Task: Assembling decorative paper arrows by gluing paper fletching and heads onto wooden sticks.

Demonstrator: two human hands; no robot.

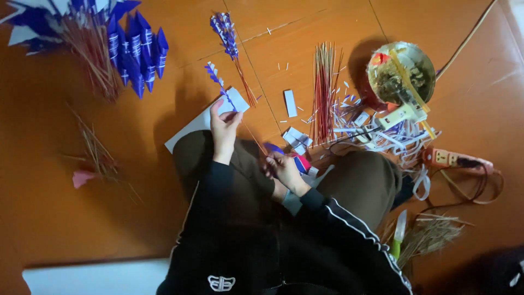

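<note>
Seen from above, I sit on an orange floor with my knees bent. My left hand (pixel 224 127) pinches a thin stick wrapped with blue and white paper leaves (pixel 217 80), which points up and away from me. Lower on that stick, my right hand (pixel 281 167) rests above my lap beside a small blue and red paper piece (pixel 299 162). A finished blue leafy stick (pixel 228 36) lies on the floor further away.
A bundle of red and tan sticks (pixel 324 90) lies ahead, with white paper strips (pixel 297 138) scattered around. A round bowl (pixel 401 72) holds odds and ends at right, near an orange power strip (pixel 456 159). Folded blue paper cones (pixel 136 50) are piled at top left.
</note>
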